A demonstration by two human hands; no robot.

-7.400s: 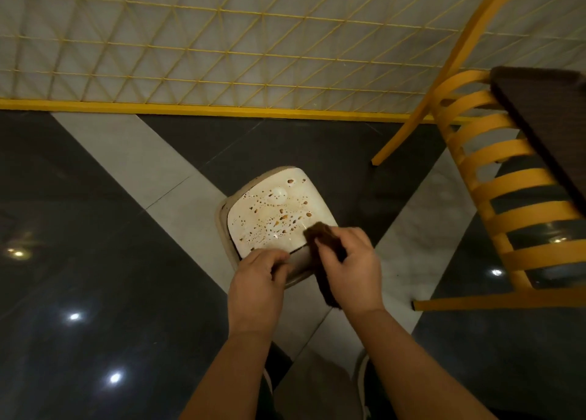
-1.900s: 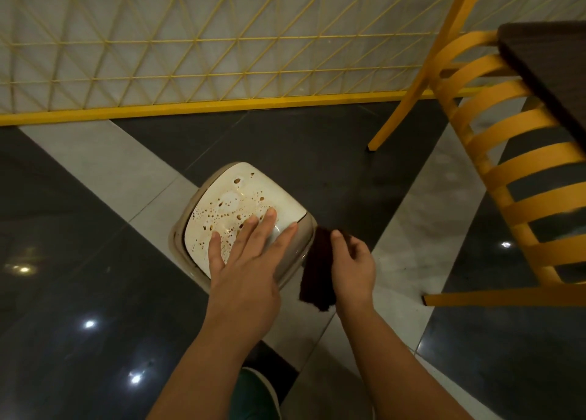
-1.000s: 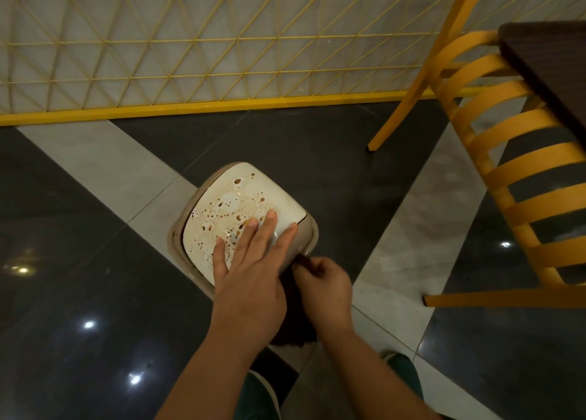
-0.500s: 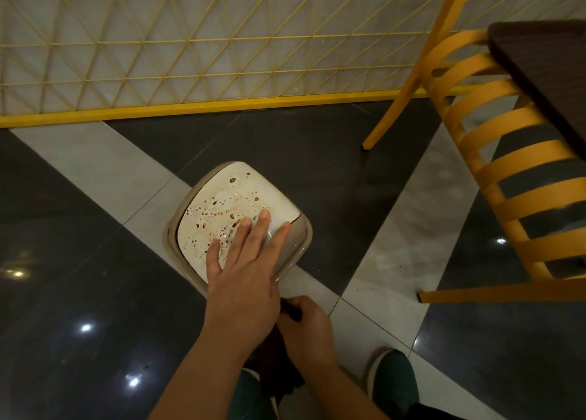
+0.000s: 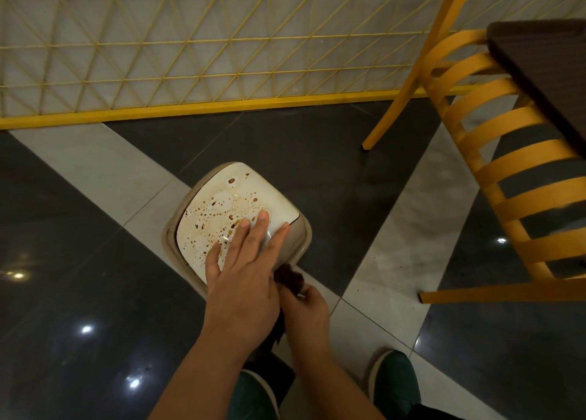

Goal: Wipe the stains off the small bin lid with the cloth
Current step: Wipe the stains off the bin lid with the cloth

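A small beige bin stands on the floor with a white lid speckled with brown stains. My left hand lies flat on the near part of the lid, fingers straight and spread. Just below the bin's near right corner, my right hand grips a dark brown cloth. Most of the cloth is hidden behind my left hand and wrist.
A yellow slatted chair stands to the right, pushed under a dark table. A yellow lattice screen closes off the far side. The floor is glossy dark and light tile. My green shoes are at the bottom edge.
My right hand with the cloth dropped from the bin's right side to below my left hand, then rose slightly toward the bin's near corner. My left hand stayed flat on the lid.
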